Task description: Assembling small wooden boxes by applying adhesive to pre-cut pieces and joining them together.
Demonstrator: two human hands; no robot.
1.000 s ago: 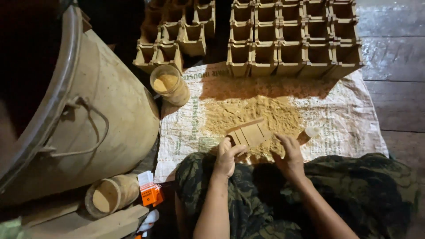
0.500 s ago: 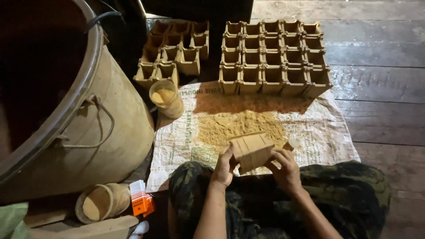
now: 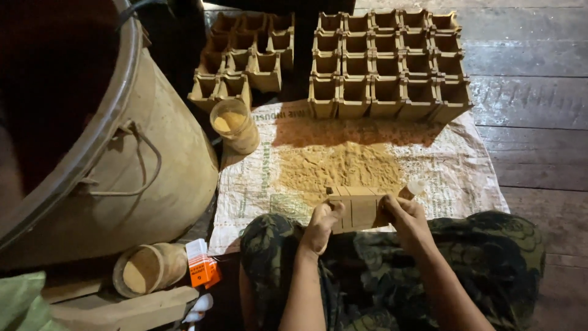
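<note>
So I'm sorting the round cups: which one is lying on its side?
The cup by the orange packet, at the drum's foot: its mouth faces sideways. The other cup stands upright, holding powder.

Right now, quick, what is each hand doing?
Left hand: closed on the left end of the small tan block.
Right hand: closed on the block's right end.

2 hands (image 3: 321,224); 1 drum (image 3: 153,178); 2 cups (image 3: 234,125).
</note>
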